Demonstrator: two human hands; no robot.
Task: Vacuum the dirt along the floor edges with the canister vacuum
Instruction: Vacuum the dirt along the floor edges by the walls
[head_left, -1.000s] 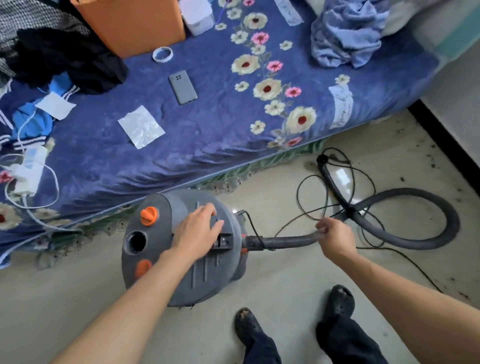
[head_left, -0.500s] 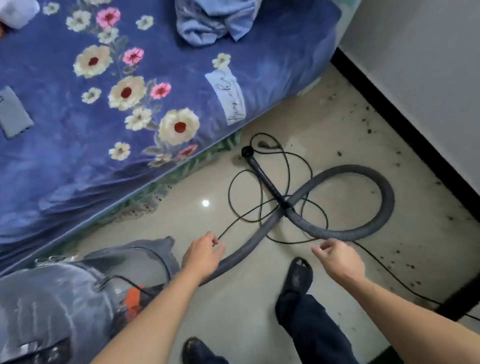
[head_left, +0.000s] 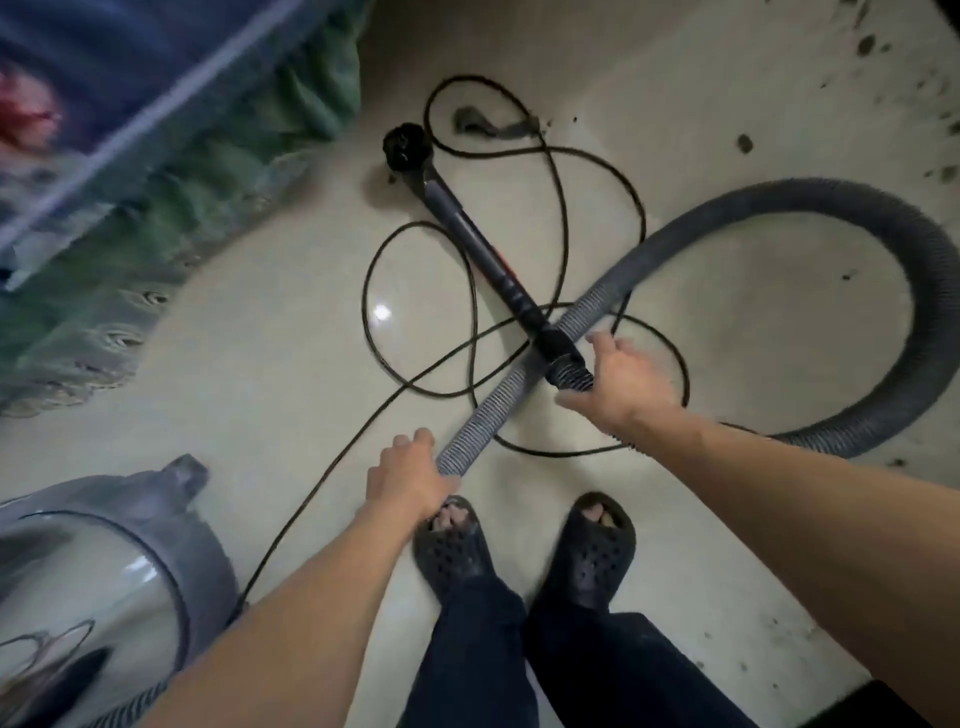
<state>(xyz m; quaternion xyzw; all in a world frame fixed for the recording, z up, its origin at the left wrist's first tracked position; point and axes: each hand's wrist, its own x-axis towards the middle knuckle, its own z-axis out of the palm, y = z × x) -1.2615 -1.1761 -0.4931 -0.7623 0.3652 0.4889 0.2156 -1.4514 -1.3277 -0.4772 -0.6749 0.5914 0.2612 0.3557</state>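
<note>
Left hand (head_left: 410, 480) grips the hose (head_left: 779, 205); right hand (head_left: 626, 387), spread open, partly hides its cuff (head_left: 567, 370).

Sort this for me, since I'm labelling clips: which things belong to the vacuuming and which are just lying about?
Job: canister vacuum, hose gripped by the left hand, black wand, power cord, dirt specks.
Lying about: blue bed cover, green bed skirt, the person's black sandals.

Grey canister vacuum (head_left: 130, 566) lower left; ribbed hose (head_left: 893, 332) in one big loop, black wand (head_left: 478, 244) lying flat; dirt (head_left: 744, 144) specks upper right.
</note>
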